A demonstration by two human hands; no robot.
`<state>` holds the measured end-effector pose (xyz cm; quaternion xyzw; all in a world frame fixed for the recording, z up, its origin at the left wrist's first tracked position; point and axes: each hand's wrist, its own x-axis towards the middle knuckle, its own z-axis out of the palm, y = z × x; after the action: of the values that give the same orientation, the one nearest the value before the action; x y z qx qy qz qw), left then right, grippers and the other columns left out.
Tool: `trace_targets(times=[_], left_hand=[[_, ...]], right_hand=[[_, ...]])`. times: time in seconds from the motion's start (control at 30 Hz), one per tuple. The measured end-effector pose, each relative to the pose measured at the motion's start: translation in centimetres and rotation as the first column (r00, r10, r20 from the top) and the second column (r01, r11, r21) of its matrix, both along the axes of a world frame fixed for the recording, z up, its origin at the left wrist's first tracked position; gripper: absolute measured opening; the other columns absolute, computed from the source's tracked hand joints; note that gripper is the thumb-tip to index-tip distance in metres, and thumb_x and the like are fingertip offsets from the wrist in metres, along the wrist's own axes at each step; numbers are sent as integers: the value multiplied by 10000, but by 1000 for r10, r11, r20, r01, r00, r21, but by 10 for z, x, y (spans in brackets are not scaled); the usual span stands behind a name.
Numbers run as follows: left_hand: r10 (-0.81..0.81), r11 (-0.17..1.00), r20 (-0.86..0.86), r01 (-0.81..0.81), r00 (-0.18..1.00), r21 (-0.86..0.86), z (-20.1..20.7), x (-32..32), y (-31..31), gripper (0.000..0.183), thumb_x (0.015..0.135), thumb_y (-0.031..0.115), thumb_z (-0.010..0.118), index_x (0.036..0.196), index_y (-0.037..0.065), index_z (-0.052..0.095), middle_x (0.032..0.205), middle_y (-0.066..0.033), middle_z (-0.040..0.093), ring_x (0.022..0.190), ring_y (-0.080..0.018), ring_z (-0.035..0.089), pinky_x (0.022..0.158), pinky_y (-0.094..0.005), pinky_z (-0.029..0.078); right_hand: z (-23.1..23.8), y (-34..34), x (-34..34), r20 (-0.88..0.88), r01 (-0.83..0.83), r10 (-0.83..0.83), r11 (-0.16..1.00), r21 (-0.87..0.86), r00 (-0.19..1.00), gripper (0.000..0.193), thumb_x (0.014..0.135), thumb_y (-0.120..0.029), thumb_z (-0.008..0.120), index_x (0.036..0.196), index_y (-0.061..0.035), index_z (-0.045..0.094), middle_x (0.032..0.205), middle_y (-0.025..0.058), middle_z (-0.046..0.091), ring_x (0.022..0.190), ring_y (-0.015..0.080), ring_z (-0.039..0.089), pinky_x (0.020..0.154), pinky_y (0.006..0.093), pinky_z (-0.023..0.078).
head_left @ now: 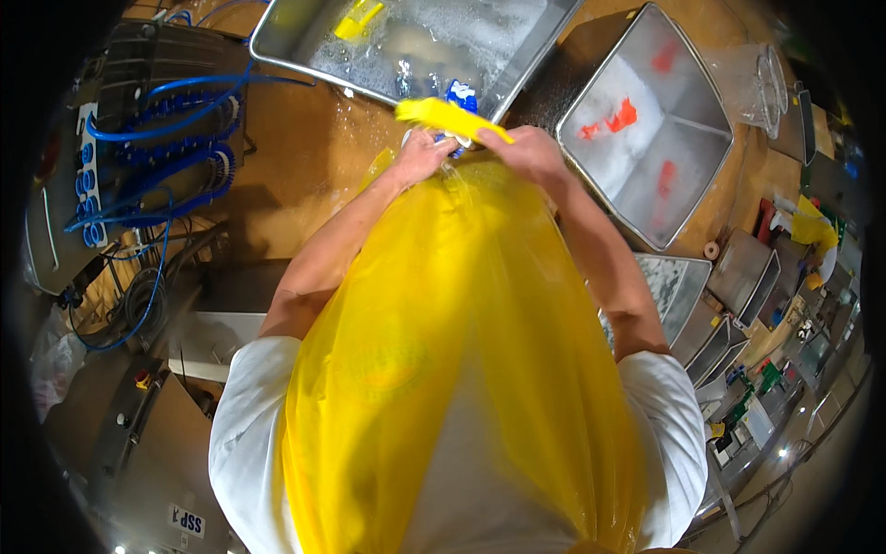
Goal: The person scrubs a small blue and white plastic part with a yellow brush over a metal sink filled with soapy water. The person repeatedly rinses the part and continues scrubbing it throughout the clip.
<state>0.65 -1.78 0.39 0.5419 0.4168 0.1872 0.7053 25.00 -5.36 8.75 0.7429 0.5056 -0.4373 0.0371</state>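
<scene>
My right hand [533, 154] is closed around one end of a long bright yellow piece [452, 118], smeared a little by motion; its exact kind does not show. My left hand [425, 155] is closed just below it, fingers bent against a blue-and-white object [461, 93], which looks like a brush and is partly covered by the yellow piece. Both hands are close together in front of my yellow apron [443, 305], at the near edge of a steel tub [318, 76] of soapy water. Another yellow piece [358, 18] lies in that tub.
To the right stands a second steel tub [732, 138] with foam and several red pieces [623, 114]. Clear containers [771, 85] are beyond it. Blue hoses [166, 88] coil on equipment at the left. A grey metal cabinet [148, 452] stands lower left, cluttered benches at the far right.
</scene>
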Motion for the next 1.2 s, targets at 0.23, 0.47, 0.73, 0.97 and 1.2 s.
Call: trace_targets(times=[0.23, 0.47, 0.73, 0.97, 1.2], left_hand=[[-4, 985, 94, -12, 996, 170, -10, -3, -3, 191, 942, 74, 666, 1114, 28, 734, 1036, -66, 753, 946, -132, 661, 876, -291, 520], [10, 999, 90, -13, 996, 32, -9, -4, -5, 287, 931, 11, 663, 1208, 52, 725, 1132, -30, 739, 994, -105, 663, 888, -283, 541], [31, 985, 148, -4, 988, -175, 20, 6, 5, 271, 919, 91, 672, 1175, 15, 719, 1084, -28, 744, 1010, -124, 662, 955, -284, 504], [-14, 993, 145, 31, 989, -115, 5, -2, 1, 300, 958, 95, 650, 1250, 46, 695, 1119, -34, 733, 1037, -122, 653, 965, -292, 503], [-2, 998, 78, -4, 997, 67, 7, 4, -3, 299, 965, 90, 672, 1258, 33, 670, 1177, -46, 715, 1056, -128, 651, 973, -313, 504]], right_hand=[[-4, -49, 51, 196, 39, -53, 997, 71, 979, 813, 841, -857, 488, 839, -102, 790, 787, 175, 729, 820, 351, 719, 752, 445, 542], [-24, -68, 53, 273, -33, 53, 996, -77, 960, 782, 873, -832, 476, 866, -115, 788, 813, 161, 732, 842, 339, 716, 757, 443, 534], [21, -29, 2, 46, 69, -78, 984, 165, 996, 732, 883, -815, 490, 901, -141, 775, 855, 145, 737, 834, 332, 720, 724, 452, 530], [-11, -86, 78, 433, -165, 180, 984, -71, 883, 696, 895, -796, 485, 816, -160, 756, 755, 129, 710, 778, 358, 700, 674, 466, 534], [-31, -45, -18, 343, -301, 171, 878, 373, 924, 753, 900, -818, 450, 846, -139, 772, 753, 143, 711, 803, 335, 712, 720, 454, 547]])
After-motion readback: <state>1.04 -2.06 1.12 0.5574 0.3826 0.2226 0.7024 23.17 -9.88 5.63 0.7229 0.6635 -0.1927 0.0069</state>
